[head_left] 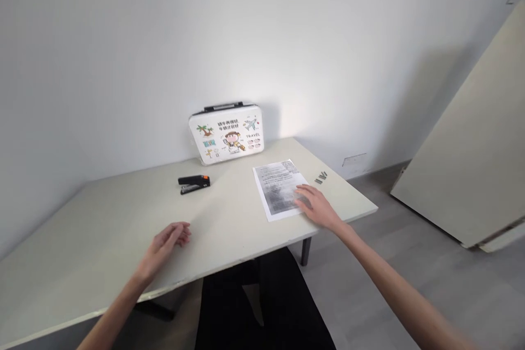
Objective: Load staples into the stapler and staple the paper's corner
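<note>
A white wall [135, 54] is forming the background, and a pale counter [229, 229] is spanning the frame from lower left to right of centre.

Paper: The paper [274, 188] is lying flat right of centre. The right hand [309, 202] is resting over its lower right edge, fingers moderately spread and pinching nothing. Most of the sheet is therefore extending to the left and upper left of this hand; the left hand [170, 240] is lying well apart, at lower left. The long axis is running from upper left to lower right, steeply. The end with legible print is pointing toward the top of the frame; the darker grey end is facing the bottom.

Stapler: The stapler [194, 184] is lying above and slightly right of the left hand, the nearer one. Its long axis is running nearly left to right, rising slightly rightward, with the orange part sitting at the right end. The left hand is curling loosely; whether its fingers are enclosing anything is not discernible.
</note>
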Tool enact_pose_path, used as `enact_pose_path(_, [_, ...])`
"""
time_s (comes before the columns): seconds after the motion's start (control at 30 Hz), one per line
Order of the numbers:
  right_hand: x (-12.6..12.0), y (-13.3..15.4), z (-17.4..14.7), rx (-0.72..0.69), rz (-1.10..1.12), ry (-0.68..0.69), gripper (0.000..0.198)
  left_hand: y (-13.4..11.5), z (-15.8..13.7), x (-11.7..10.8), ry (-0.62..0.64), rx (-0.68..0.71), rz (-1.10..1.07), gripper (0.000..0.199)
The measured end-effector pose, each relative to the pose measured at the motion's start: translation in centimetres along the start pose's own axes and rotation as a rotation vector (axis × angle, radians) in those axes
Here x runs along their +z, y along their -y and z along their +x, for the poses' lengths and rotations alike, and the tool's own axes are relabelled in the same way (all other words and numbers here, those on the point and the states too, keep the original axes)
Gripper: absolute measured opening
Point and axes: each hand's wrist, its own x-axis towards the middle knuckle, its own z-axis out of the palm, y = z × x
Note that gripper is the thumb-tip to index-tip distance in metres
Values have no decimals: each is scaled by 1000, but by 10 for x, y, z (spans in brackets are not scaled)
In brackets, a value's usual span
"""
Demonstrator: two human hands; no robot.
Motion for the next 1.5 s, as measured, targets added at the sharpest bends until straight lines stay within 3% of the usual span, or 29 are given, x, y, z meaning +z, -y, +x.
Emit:
enact_pose_path(0.3, [13,6,-4,73,-118,158,57,-3,-9,5,-29,90,104,56])
enact_pose_path(0.53, [14,23,-12,41,-88,163,53,5,-9,6,-38,77,55,54])
enact_pose_path(0.67, [36,81,-25,-28,-14,153,50,11,-9,7,-14,79,144,50])
enact_pose_path(0.8, [69,164,-27,-86,122,170,47,14,-10,16,40,235,334,48])
enact_pose_path(0.9, [76,198,-18,-120,281,203,49,16,-11,16,152,307,548,58])
enact_pose_path(0.97, [70,194,-10,-126,346,197,50,19,-14,8,224,288,660,61])
enact_pose_path(1.03, [61,171,-5,-109,370,177,49,23,-18,-8,249,265,708,61])
enact_pose_path(1.2, [52,101,0,79,363,77,46,28,-8,-50,157,257,638,60])
enact_pose_path(1.27, [53,90,-1,126,391,52,44,21,11,-56,98,323,617,55])
enact_pose_path(1.37, [55,90,-3,123,401,82,41,1,59,-51,7,424,833,47])
enact_pose_path(1.43, [54,94,-5,109,388,104,40,-11,97,-40,-36,379,1079,45])
enact_pose_path(1.5, [53,97,-6,118,389,100,39,-18,133,-29,-45,326,1131,47])
